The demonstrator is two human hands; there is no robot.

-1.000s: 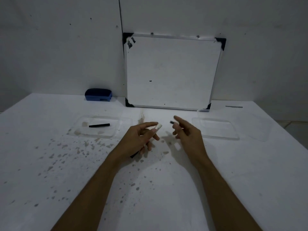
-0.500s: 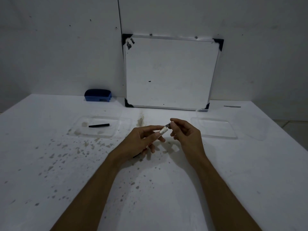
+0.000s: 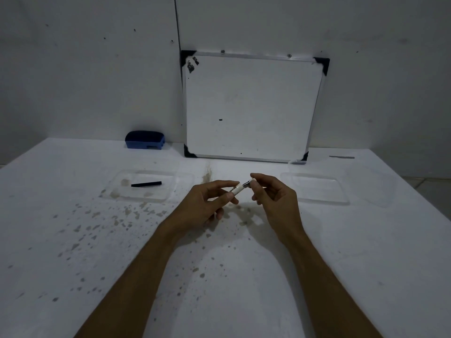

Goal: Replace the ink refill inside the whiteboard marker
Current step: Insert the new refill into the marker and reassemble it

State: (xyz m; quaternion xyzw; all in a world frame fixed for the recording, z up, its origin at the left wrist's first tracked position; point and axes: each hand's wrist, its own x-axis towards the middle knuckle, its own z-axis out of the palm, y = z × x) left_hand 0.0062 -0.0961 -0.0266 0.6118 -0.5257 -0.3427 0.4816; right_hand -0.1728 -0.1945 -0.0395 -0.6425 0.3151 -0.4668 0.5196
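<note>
We see a white marker barrel (image 3: 236,189) with dark end piece (image 3: 246,184), black refill (image 3: 146,184), blue eraser (image 3: 145,140), brown-speckled white table (image 3: 73,240).

A white table (image 3: 73,240) with many dark spots is set against a grey wall (image 3: 73,69). The light is dim.

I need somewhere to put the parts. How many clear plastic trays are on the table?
2: the left tray holds a black stick; the right tray lies beside the right hand. None seems hidden.
</note>
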